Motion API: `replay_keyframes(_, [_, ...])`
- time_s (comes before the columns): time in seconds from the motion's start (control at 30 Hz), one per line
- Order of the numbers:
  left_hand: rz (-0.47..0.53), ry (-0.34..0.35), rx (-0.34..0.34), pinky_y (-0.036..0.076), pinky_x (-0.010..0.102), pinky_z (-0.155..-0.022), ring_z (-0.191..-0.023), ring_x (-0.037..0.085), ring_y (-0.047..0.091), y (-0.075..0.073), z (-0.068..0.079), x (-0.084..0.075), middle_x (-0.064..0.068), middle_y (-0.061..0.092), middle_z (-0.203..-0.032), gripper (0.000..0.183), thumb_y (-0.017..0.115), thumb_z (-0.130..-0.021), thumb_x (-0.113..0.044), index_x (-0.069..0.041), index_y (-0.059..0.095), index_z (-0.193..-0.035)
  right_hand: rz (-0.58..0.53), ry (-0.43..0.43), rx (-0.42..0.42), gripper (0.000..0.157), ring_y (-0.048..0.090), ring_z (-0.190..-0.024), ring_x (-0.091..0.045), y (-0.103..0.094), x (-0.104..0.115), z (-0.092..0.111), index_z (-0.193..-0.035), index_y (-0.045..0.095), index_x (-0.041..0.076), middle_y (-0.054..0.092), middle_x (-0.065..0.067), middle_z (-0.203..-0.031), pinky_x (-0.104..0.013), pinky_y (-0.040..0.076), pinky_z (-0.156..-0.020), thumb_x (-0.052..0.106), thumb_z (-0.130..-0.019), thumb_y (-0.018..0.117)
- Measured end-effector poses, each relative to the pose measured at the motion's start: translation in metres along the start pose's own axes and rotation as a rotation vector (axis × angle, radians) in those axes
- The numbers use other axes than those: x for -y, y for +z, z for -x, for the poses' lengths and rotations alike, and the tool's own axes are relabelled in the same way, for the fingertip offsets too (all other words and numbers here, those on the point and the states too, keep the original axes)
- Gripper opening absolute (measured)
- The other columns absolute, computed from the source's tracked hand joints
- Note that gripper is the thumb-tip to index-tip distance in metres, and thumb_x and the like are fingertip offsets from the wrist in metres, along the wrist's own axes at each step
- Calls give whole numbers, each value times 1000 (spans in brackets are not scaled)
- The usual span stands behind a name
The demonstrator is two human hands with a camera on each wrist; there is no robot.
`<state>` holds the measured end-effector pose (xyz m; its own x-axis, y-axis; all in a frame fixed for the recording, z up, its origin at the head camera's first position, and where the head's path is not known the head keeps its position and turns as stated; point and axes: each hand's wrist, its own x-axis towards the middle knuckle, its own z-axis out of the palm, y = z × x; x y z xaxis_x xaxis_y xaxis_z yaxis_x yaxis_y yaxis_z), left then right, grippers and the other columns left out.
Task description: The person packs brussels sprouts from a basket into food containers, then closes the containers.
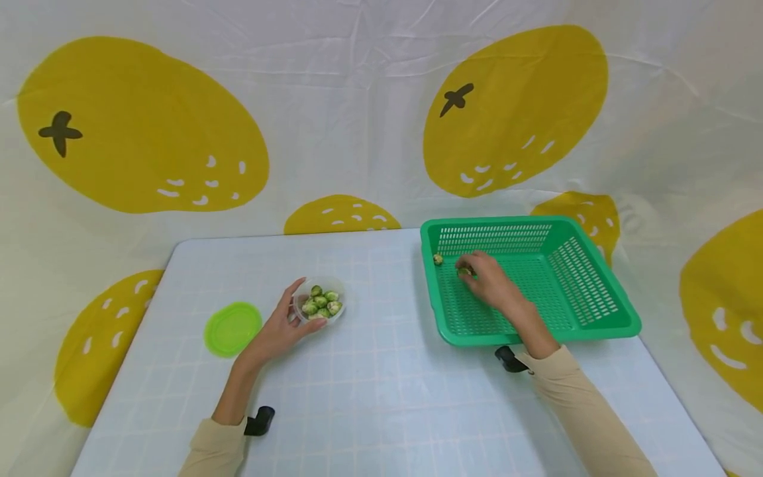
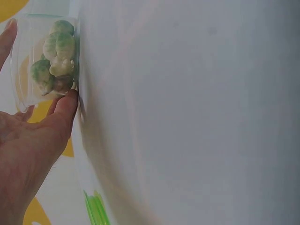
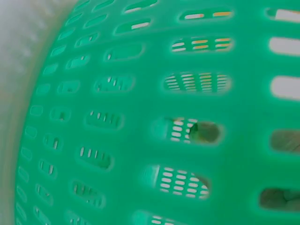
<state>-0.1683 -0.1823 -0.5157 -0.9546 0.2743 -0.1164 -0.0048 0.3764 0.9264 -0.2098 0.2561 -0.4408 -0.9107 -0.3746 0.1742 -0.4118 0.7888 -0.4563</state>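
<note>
My left hand holds a small clear plastic tub, thumb on the near side and fingers on the far side. Several Brussels sprouts fill the tub's bottom; the left wrist view shows them through its wall. Over at the right, my right hand reaches into a green plastic basket and pinches one Brussels sprout. Another Brussels sprout lies by the basket's left wall. In the right wrist view the slotted basket wall hides most of the hand.
A bright green round lid lies on the table left of the tub. The table wears a pale checked cover. Behind it hangs a white cloth printed with yellow fruit.
</note>
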Motion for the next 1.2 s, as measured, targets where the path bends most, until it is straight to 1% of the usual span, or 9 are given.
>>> replay_keyframes(0.17, [-6, -1, 0, 39, 53, -108, -126, 32, 39, 0, -1, -1, 21, 33, -158, 98, 78, -94, -35, -28, 12, -165, -16, -3, -47, 16, 59, -90, -36, -1, 5, 0, -110, 70, -7, 64, -21, -102, -47, 53, -74, -8, -94, 69])
replay_keyframes(0.4, [0, -10, -1, 36, 55, -113, -133, 34, 37, 0, -2, -1, 21, 31, -160, 98, 78, -93, -36, -31, 12, -165, -44, -16, -123, 17, 61, -97, -38, -1, 13, -2, -112, 69, -6, 63, -22, -107, -51, 55, -81, -6, -95, 69])
replay_keyframes(0.67, [14, -9, 1, 36, 56, -113, -133, 33, 38, 0, -1, -1, 20, 32, -159, 97, 79, -93, -35, -32, 13, -165, -53, -38, -225, 18, 62, -97, -35, 1, 26, -7, -112, 70, -5, 64, -21, -107, -49, 57, -82, -4, -93, 72])
replay_keyframes(0.83, [8, -9, -1, 36, 55, -114, -133, 33, 38, 0, -1, -1, 20, 32, -159, 98, 79, -93, -35, -31, 13, -165, -100, -27, -270, 20, 62, -98, -34, 1, 35, -10, -114, 70, -5, 63, -20, -110, -50, 56, -83, -2, -94, 72])
replay_keyframes(1.0, [-2, -6, -2, 39, 54, -109, -126, 32, 39, 1, -2, -1, 20, 33, -157, 97, 78, -93, -35, -30, 13, -165, -140, -37, -332, 22, 62, -97, -33, 2, 45, -14, -114, 71, -5, 63, -20, -111, -48, 56, -84, -1, -93, 74])
replay_keyframes(1.2, [8, -2, 2, 38, 55, -112, -130, 33, 39, 1, -2, 0, 20, 33, -157, 98, 78, -93, -34, -29, 13, -165, -170, -60, -380, 22, 63, -98, -33, 5, 56, -18, -113, 71, -5, 63, -19, -110, -45, 56, -85, -3, -92, 75])
